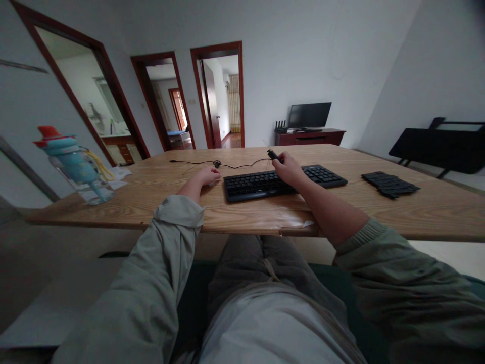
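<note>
A black keyboard (284,182) lies on the wooden table (379,212) in front of me. My right hand (288,168) rests over its middle and grips a small black tool (273,154) that points up and away. My left hand (207,176) lies with curled fingers on the table just left of the keyboard; whether it holds anything is hidden. A thin black cable (215,164) with a small knot runs across the table behind both hands, from the far left toward the tool.
A blue water bottle with a red cap (78,167) stands at the table's left end, next to some paper. A black block of detached keys (390,183) lies to the right. Behind are three doorways, a TV (309,115) on a cabinet, and a black bench (439,146).
</note>
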### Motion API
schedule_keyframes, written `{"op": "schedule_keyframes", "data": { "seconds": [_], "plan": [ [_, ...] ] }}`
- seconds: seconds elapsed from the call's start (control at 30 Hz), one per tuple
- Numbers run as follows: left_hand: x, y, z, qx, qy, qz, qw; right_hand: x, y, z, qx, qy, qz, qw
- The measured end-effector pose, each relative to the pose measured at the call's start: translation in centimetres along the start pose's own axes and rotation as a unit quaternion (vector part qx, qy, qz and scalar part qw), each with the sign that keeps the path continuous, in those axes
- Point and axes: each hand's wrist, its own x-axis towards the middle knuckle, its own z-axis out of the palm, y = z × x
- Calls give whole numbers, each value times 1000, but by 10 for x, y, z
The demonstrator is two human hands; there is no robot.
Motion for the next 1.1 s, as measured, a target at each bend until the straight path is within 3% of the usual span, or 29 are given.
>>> {"op": "schedule_keyframes", "data": {
  "seconds": [0.4, 0.63, 0.83, 1.1],
  "plan": [
    [8, -5, 0, 24, -5, 16, 1000, 1, 0, 1, 137, 2, -6, 991],
    [1, 1, -2, 19, -7, 16, 1000, -4, -6, -3, 62, -19, -62, 996],
    [0, 2, -2, 13, -8, 17, 1000, -6, -7, -4, 42, -42, -64, 996],
    [-11, 11, -6, -20, 15, -8, 1000, -2, 0, 0, 35, -27, -62, 997]
  ]
}}
